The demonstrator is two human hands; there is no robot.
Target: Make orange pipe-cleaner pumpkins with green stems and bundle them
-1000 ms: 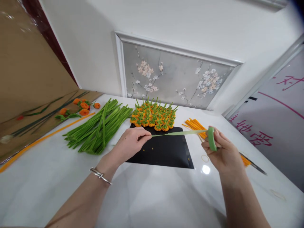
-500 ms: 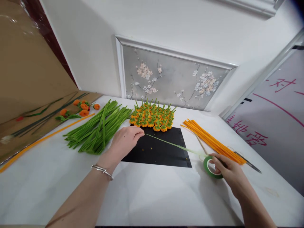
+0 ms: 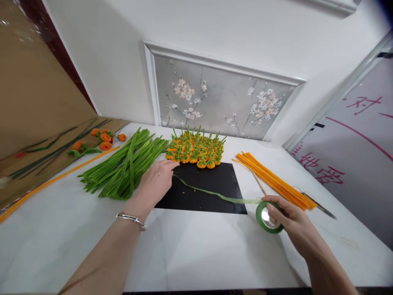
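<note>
My right hand (image 3: 290, 217) grips a roll of green floral tape (image 3: 260, 223), its thumb in the core. From the roll a thin strip of tape (image 3: 208, 191) runs slack and wavy across the black mat (image 3: 211, 205) to my left hand (image 3: 159, 178). The strip's far end meets the left thumb side; that grip is partly hidden, and a forefinger reaches forward. Just beyond that finger stand many small orange pipe-cleaner flower heads (image 3: 201, 164) with green stems upward. A pile of green pipe cleaners (image 3: 119, 172) lies beside the left hand.
Orange pipe cleaners (image 3: 273, 180) lie in a bundle at right, with a thin stick (image 3: 259, 183) and a dark-handled pointed tool (image 3: 324, 211) nearby. One long orange strip (image 3: 58, 178) lies at left. Finished orange flowers (image 3: 105, 146) rest on brown paper. A wall (image 3: 221, 37) stands behind the table.
The stretched tape has gone slack and now sags in a curve. My left hand has shifted slightly left with its forefinger extended. The roll has moved slightly left and turned.
</note>
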